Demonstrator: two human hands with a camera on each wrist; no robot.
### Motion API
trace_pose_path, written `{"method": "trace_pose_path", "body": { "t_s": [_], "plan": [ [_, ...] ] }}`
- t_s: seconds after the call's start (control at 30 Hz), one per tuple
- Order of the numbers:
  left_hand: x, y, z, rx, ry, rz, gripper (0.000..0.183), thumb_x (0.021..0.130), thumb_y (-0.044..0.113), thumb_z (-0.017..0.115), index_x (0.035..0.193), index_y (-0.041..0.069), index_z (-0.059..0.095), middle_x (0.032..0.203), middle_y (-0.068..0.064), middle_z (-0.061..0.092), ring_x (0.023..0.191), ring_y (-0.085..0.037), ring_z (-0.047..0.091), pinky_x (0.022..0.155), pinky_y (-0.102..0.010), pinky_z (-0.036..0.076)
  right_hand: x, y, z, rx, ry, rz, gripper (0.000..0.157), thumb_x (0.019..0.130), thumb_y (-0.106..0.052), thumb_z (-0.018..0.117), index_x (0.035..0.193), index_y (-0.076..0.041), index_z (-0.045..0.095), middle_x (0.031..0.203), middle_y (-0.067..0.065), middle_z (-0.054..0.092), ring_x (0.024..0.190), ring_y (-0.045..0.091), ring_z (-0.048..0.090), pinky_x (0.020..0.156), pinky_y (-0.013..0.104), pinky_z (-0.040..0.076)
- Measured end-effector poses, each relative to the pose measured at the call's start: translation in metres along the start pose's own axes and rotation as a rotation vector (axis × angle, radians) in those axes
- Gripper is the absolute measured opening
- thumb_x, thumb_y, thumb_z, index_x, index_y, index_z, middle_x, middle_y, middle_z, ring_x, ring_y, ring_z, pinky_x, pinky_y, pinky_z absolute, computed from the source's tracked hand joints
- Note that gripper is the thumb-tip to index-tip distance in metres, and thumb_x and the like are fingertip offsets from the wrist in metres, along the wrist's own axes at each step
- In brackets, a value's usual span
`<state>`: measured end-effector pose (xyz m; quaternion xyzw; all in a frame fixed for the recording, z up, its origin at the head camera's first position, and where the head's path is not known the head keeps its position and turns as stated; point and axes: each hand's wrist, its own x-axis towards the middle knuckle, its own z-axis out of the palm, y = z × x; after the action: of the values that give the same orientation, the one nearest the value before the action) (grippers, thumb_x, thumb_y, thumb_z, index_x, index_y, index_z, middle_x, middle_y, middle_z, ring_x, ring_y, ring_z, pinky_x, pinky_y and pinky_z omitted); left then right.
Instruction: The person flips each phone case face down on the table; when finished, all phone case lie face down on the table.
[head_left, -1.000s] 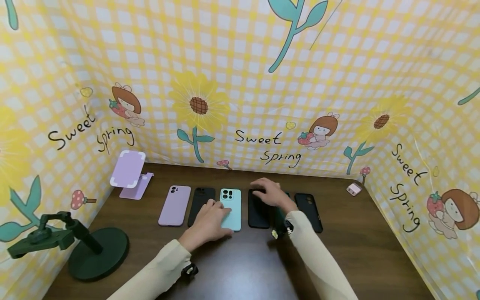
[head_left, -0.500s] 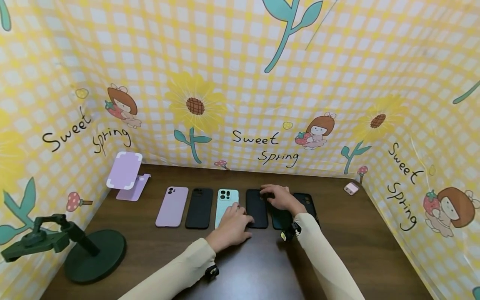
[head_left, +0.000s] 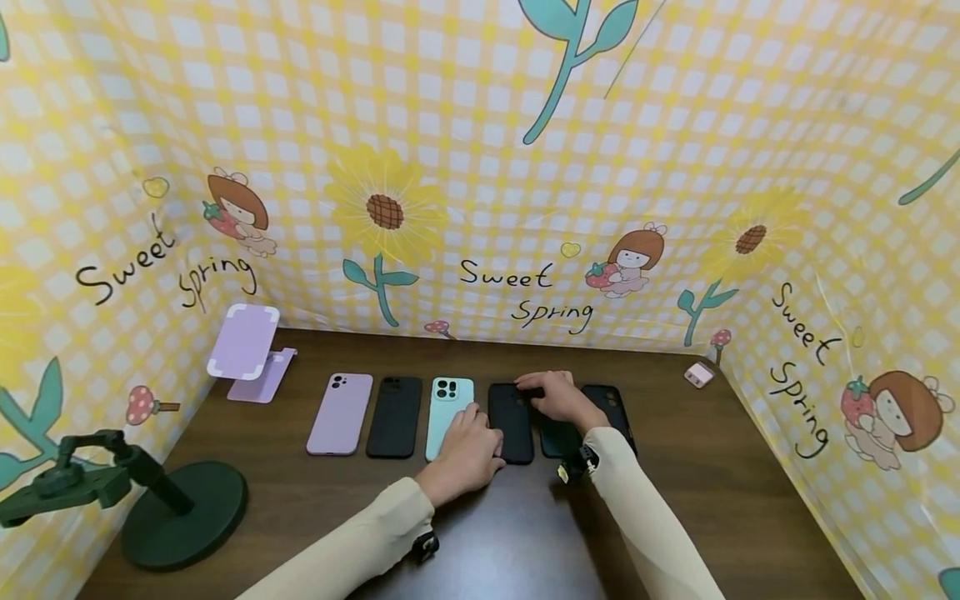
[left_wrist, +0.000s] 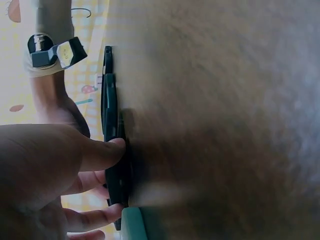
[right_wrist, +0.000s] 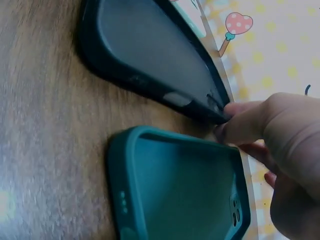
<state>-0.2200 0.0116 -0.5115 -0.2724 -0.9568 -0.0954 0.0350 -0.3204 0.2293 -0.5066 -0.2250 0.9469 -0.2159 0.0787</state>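
Several phone cases lie in a row. My left hand (head_left: 463, 452) reaches over the lower part of the mint case (head_left: 452, 392) and holds the left and near edges of a black phone case (head_left: 511, 425). In the left wrist view, the thumb and fingers sit on this black case's edge (left_wrist: 117, 185). At its far right corner my right hand (head_left: 561, 397) pinches the rim with thumb and finger, as the right wrist view shows. That black case (right_wrist: 150, 45) lies hollow side up, beside a dark green case (right_wrist: 175, 185), which my right hand partly covers in the head view.
A lavender case (head_left: 340, 414) and another black case (head_left: 394, 417) lie left; a third black case (head_left: 617, 408) lies right. A lilac stand (head_left: 243, 342), a dark green stand (head_left: 183, 517) and a small white-pink block (head_left: 699, 374) flank the row. Patterned cloth (head_left: 487, 208) walls the table.
My left hand has moved right, off the left black case and the mint case, to the black case beside it. My right hand has shifted slightly right; that case has slid a little nearer.
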Motion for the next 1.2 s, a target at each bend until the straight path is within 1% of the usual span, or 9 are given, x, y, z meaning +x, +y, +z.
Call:
{"method": "trace_pose_path", "body": {
  "t_s": [0.07, 0.17, 0.3, 0.4, 0.6, 0.73, 0.87, 1.07, 1.2],
  "plan": [
    [-0.002, -0.001, -0.001, -0.012, 0.021, 0.01, 0.034, 0.091, 0.041, 0.077, 0.069, 0.026, 0.055, 0.095, -0.003, 0.064, 0.12, -0.03, 0.048, 0.094, -0.041, 0.04, 0.0, 0.002, -0.001, 0.049, 0.02, -0.013, 0.038, 0.097, -0.001, 0.064, 0.133, -0.012, 0.07, 0.145, 0.005, 0.064, 0.138, 0.031, 0.055, 0.11, 0.055, 0.026],
    [-0.007, -0.003, -0.006, -0.046, 0.083, 0.028, 0.031, 0.091, 0.04, 0.077, 0.072, 0.025, 0.058, 0.099, -0.005, 0.066, 0.123, -0.031, 0.049, 0.099, -0.044, 0.042, -0.001, 0.004, -0.005, 0.18, 0.052, -0.035, 0.041, 0.098, 0.001, 0.062, 0.136, -0.014, 0.068, 0.144, 0.008, 0.064, 0.135, 0.032, 0.057, 0.116, 0.054, 0.034],
    [-0.011, -0.007, -0.018, -0.118, 0.198, 0.046, 0.024, 0.09, 0.037, 0.079, 0.077, 0.023, 0.065, 0.109, -0.009, 0.069, 0.128, -0.034, 0.051, 0.106, -0.051, 0.043, -0.002, 0.005, -0.011, 0.428, 0.101, -0.043, 0.045, 0.1, 0.003, 0.058, 0.141, -0.015, 0.063, 0.145, 0.011, 0.062, 0.134, 0.034, 0.059, 0.109, 0.054, 0.048],
    [-0.013, -0.01, -0.026, -0.177, 0.261, 0.049, 0.021, 0.091, 0.035, 0.079, 0.08, 0.023, 0.066, 0.115, -0.01, 0.069, 0.131, -0.036, 0.05, 0.111, -0.055, 0.041, -0.001, 0.003, -0.012, 0.605, 0.131, -0.048, 0.049, 0.102, 0.004, 0.056, 0.148, -0.013, 0.057, 0.149, 0.011, 0.059, 0.138, 0.032, 0.056, 0.11, 0.049, 0.049],
    [-0.015, -0.016, -0.032, -0.237, 0.297, 0.036, 0.02, 0.092, 0.036, 0.078, 0.081, 0.025, 0.065, 0.122, -0.009, 0.069, 0.135, -0.036, 0.05, 0.111, -0.056, 0.04, 0.004, 0.001, -0.001, 0.93, 0.135, -0.128, 0.058, 0.101, 0.008, 0.053, 0.157, 0.001, 0.036, 0.161, 0.019, 0.043, 0.134, 0.011, 0.058, 0.101, 0.026, 0.053],
    [-0.015, -0.017, -0.034, -0.255, 0.307, 0.049, 0.019, 0.092, 0.036, 0.077, 0.082, 0.025, 0.066, 0.122, -0.008, 0.07, 0.135, -0.036, 0.05, 0.111, -0.057, 0.041, 0.006, -0.002, 0.004, 1.114, 0.086, -0.176, 0.063, 0.101, 0.011, 0.052, 0.158, 0.004, 0.028, 0.165, 0.025, 0.032, 0.126, 0.001, 0.06, 0.093, 0.023, 0.055],
    [-0.016, -0.018, -0.036, -0.275, 0.301, 0.058, 0.018, 0.093, 0.035, 0.076, 0.084, 0.024, 0.066, 0.121, -0.009, 0.07, 0.134, -0.036, 0.051, 0.111, -0.058, 0.041, 0.004, -0.004, 0.004, 1.21, 0.019, -0.183, 0.069, 0.098, 0.015, 0.05, 0.16, -0.002, 0.025, 0.162, 0.019, 0.039, 0.125, 0.005, 0.062, 0.089, 0.027, 0.057],
    [-0.019, -0.019, -0.038, -0.325, 0.251, 0.061, 0.018, 0.095, 0.036, 0.074, 0.085, 0.024, 0.065, 0.123, -0.008, 0.069, 0.132, -0.034, 0.052, 0.111, -0.059, 0.04, 0.002, -0.006, 0.003, 1.234, -0.103, -0.157, 0.079, 0.095, 0.022, 0.046, 0.162, -0.008, 0.017, 0.144, -0.005, 0.054, 0.121, 0.008, 0.063, 0.09, 0.032, 0.058],
    [-0.022, -0.02, -0.038, -0.37, 0.237, 0.071, 0.017, 0.096, 0.035, 0.073, 0.087, 0.024, 0.064, 0.123, -0.006, 0.069, 0.127, -0.031, 0.053, 0.109, -0.057, 0.04, 0.001, -0.005, 0.003, 1.249, -0.129, -0.186, 0.076, 0.095, 0.02, 0.05, 0.16, -0.012, 0.024, 0.145, -0.005, 0.056, 0.12, 0.009, 0.065, 0.089, 0.032, 0.058]
  ]
}}
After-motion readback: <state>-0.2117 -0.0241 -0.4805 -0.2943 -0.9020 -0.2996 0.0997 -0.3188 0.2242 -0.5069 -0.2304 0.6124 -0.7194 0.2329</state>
